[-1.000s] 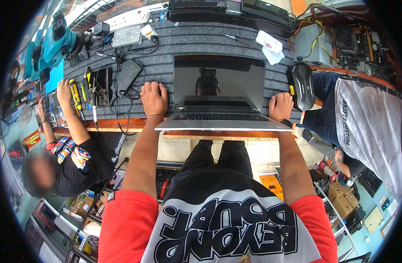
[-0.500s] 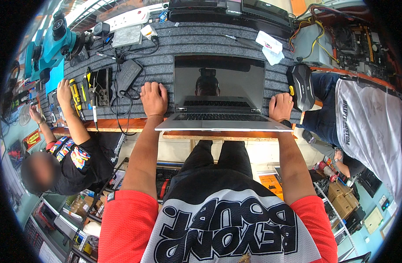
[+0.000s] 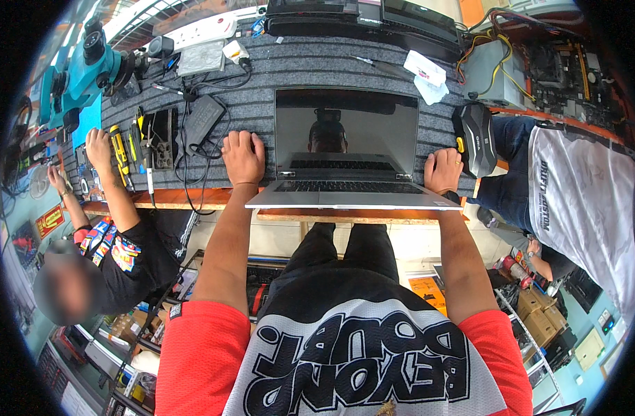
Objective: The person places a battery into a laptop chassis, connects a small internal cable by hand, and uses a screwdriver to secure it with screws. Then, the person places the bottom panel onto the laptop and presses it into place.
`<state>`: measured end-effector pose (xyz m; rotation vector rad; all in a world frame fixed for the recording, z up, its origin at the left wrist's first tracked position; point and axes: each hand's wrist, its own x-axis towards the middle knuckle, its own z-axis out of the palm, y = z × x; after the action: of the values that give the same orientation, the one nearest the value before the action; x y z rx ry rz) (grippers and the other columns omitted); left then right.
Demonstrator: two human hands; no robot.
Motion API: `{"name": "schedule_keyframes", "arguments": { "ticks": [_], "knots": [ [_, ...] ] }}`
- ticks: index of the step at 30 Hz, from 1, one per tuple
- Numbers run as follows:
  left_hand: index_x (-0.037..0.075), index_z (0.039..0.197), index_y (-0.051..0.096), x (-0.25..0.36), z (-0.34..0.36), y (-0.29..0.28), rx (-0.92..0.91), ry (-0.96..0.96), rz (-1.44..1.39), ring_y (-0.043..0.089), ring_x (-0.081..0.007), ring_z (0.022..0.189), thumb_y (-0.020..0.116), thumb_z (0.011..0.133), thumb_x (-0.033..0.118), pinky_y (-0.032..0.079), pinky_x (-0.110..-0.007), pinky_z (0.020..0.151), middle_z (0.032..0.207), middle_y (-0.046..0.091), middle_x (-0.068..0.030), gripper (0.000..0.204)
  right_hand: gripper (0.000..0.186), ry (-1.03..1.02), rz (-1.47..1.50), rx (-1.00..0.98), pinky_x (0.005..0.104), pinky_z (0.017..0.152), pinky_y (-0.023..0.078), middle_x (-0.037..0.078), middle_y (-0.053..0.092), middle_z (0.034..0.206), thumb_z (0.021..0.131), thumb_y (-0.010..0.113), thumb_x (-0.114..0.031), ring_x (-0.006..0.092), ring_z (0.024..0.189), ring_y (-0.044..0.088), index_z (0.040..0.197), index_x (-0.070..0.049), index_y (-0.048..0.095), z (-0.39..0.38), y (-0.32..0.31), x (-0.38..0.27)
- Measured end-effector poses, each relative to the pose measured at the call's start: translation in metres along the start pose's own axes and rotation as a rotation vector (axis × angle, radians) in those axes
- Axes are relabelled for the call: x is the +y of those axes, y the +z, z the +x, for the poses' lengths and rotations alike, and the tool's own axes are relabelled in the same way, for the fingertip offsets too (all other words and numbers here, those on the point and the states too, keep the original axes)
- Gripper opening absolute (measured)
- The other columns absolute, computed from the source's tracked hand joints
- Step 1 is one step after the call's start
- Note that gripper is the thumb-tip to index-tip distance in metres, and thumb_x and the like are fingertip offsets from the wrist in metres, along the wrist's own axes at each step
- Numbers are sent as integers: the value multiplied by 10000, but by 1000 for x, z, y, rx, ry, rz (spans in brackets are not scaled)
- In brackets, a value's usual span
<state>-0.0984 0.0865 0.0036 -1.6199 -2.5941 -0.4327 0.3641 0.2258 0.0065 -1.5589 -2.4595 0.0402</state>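
An open silver laptop (image 3: 348, 149) with a dark screen stands on the grey striped mat (image 3: 296, 69), its front edge overhanging the wooden table edge. My left hand (image 3: 242, 156) rests fingers-down on the mat right beside the laptop's left side. My right hand (image 3: 443, 170) lies curled at the laptop's right side, touching its edge. Whether either hand grips the laptop is not visible.
A black power adapter (image 3: 203, 118) with cables lies left of my left hand. Screwdrivers (image 3: 118, 149) and a teal microscope (image 3: 82, 69) are at far left, where another person's hand (image 3: 98, 147) reaches. A black device (image 3: 475, 139) sits to the right, beside a second person in white (image 3: 580, 201).
My hands and the laptop stay where they were. The person at left has shifted an arm slightly near the table's left edge.
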Motion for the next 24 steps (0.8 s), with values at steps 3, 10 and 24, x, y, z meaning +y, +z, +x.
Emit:
{"name": "schedule_keyframes", "arguments": {
  "ticks": [3,10,24],
  "knots": [
    [103,910,556,0,1,-1,-5,-4,0,565,-339,958,625,972,234,460,-488,818,963,538,-113,161,165,2,-5,-8,505,846,419,139,526,1019,928,617,-230,354,995,530,956,-72,577,0,1,1],
    [104,906,557,2,1,-3,-4,-5,0,563,-337,964,630,970,230,462,-485,821,966,537,-111,159,168,-2,-3,7,505,837,418,136,529,1015,927,616,-235,353,989,532,948,-74,573,0,1,0],
    [104,911,553,2,1,-3,-14,-14,-4,564,-341,966,616,980,244,456,-492,826,971,541,-115,167,179,4,-35,-22,497,850,415,139,524,1028,939,607,-247,351,996,532,974,-75,574,0,-1,0]
  ]
}}
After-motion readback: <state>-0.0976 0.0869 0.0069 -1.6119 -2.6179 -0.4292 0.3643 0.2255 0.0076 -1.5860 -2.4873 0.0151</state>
